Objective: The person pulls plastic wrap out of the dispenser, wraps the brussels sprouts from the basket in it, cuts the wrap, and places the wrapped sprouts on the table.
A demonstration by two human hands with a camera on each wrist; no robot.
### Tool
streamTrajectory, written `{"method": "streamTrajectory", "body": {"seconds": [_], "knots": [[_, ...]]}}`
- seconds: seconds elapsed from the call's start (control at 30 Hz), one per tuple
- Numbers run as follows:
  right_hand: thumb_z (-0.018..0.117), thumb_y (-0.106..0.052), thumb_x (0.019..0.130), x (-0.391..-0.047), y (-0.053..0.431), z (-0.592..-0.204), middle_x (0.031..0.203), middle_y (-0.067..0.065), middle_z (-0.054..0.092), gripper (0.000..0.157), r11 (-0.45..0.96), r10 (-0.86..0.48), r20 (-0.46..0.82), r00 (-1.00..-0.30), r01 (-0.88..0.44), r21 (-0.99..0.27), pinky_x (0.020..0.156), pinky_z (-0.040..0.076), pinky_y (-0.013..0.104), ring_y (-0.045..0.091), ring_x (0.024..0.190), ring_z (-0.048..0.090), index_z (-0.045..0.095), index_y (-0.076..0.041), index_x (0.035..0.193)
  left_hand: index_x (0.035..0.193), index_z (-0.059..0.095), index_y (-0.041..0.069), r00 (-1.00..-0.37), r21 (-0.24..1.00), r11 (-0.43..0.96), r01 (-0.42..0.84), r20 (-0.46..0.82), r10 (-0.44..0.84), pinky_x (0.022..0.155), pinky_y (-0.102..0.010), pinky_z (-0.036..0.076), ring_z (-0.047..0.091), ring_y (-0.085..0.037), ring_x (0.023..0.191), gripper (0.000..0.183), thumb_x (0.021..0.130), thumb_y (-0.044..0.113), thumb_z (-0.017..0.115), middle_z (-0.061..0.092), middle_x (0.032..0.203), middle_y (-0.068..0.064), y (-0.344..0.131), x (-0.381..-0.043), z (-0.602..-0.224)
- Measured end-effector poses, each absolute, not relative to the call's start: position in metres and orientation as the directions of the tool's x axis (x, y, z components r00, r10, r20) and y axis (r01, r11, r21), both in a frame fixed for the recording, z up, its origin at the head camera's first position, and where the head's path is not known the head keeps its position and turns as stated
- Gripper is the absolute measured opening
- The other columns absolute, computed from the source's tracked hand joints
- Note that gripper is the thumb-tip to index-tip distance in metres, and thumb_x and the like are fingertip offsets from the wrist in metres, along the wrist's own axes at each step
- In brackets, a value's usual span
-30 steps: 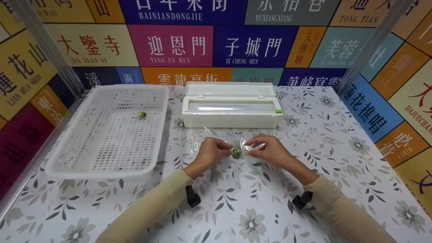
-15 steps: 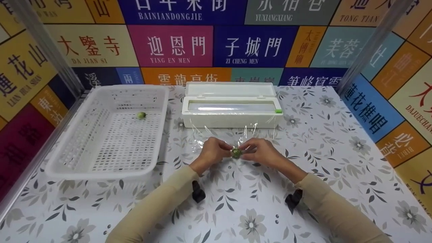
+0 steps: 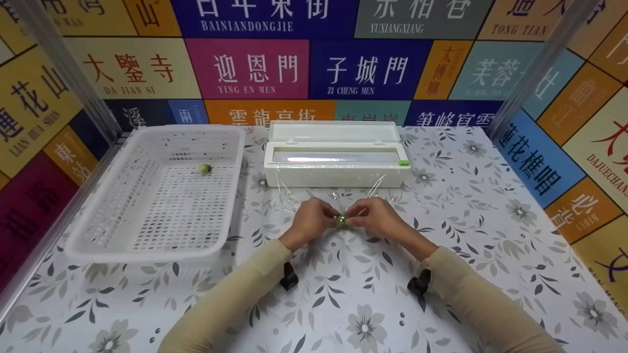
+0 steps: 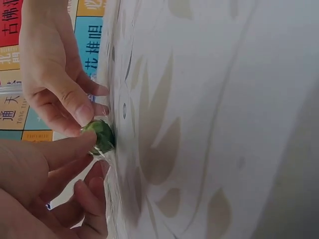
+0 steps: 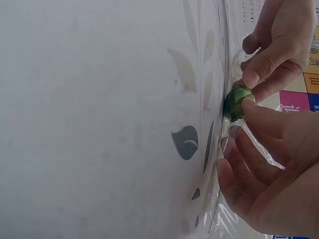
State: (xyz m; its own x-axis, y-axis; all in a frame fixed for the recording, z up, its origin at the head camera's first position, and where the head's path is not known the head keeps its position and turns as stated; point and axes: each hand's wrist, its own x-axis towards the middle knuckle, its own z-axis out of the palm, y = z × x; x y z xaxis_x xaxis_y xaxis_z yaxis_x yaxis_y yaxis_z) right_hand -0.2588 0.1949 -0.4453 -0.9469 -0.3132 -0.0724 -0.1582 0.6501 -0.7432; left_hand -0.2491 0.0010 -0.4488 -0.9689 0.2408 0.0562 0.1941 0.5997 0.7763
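A small green Brussels sprout (image 3: 342, 220) sits between my two hands on a sheet of cling film (image 5: 229, 204). My left hand (image 3: 310, 219) pinches it from the left, and my right hand (image 3: 375, 215) pinches it from the right. In the left wrist view the left thumb lies on the sprout (image 4: 102, 137), with the right thumb at its upper edge. The right wrist view shows film gathered close around the sprout (image 5: 238, 103) and the right fingers curled beneath it at the film. The film runs back toward a white dispenser box (image 3: 336, 176).
The dispenser box stands behind the hands with its lid up and a green slider (image 3: 403, 162) at its right end. At the left is a white perforated basket (image 3: 81, 235) with another sprout (image 3: 205, 168) in it. Printed panels enclose the floral-covered table (image 3: 363, 294).
My right hand has moved left, from beside the sprout onto it, bringing film along. The left hand has stayed nearly in place. More of the sprout is now covered by fingers and film.
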Motion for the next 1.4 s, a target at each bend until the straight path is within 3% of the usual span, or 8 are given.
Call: {"method": "streamTrajectory", "body": {"seconds": [0.43,0.77,1.03,1.27,1.4], "knots": [[0.082,-0.013,0.082,-0.265,0.192,-0.448,0.105,0.007,0.077,0.026,0.649,-0.310,-0.070,-0.948,-0.157,-0.745,0.074,0.056,0.024,0.023,0.095,0.074,0.076,-0.015,0.107,0.096,0.079,0.004,-0.956,0.787,0.591,0.177,-0.005,0.294,0.083,-0.033,0.061,0.075,-0.028,0.094,0.014,0.085,0.012,0.078,0.078,0.097,-0.014,-0.003,-0.260,-0.446],[0.079,-0.019,0.085,-0.270,0.190,-0.447,0.106,0.006,0.078,0.022,0.682,-0.284,-0.099,-0.954,-0.129,-0.720,0.093,0.056,0.037,0.023,0.101,0.071,0.077,-0.016,0.107,0.101,0.077,0.001,-0.952,0.793,0.579,0.190,0.004,0.306,0.082,-0.030,0.061,0.074,-0.027,0.092,0.020,0.082,0.007,0.079,0.078,0.100,-0.015,-0.002,-0.270,-0.443],[0.082,-0.013,0.083,-0.274,0.189,-0.444,0.105,0.014,0.076,0.030,0.639,-0.277,-0.073,-0.958,-0.127,-0.759,0.075,0.055,0.024,0.024,0.095,0.073,0.075,-0.008,0.111,0.098,0.078,0.001,-0.947,0.772,0.594,0.226,0.030,0.321,0.086,-0.032,0.060,0.074,-0.028,0.096,0.012,0.086,0.005,0.075,0.077,0.100,-0.015,-0.004,-0.278,-0.445],[0.078,-0.011,0.085,-0.278,0.187,-0.444,0.101,0.011,0.078,0.018,0.665,-0.285,-0.034,-0.958,-0.172,-0.727,0.079,0.054,0.024,0.021,0.093,0.071,0.077,-0.008,0.103,0.103,0.077,0.000,-0.958,0.777,0.591,0.217,0.053,0.283,0.083,-0.033,0.061,0.075,-0.029,0.093,0.020,0.083,-0.001,0.075,0.077,0.100,-0.017,-0.002,-0.279,-0.444],[0.077,-0.011,0.086,-0.279,0.185,-0.443,0.106,0.014,0.076,0.021,0.661,-0.269,-0.025,-0.963,-0.166,-0.731,0.074,0.054,0.023,0.025,0.095,0.071,0.076,-0.005,0.107,0.098,0.078,0.001,-0.961,0.782,0.582,0.223,0.076,0.266,0.083,-0.033,0.061,0.075,-0.029,0.093,0.017,0.081,-0.001,0.075,0.078,0.097,-0.015,-0.001,-0.280,-0.443]]}}
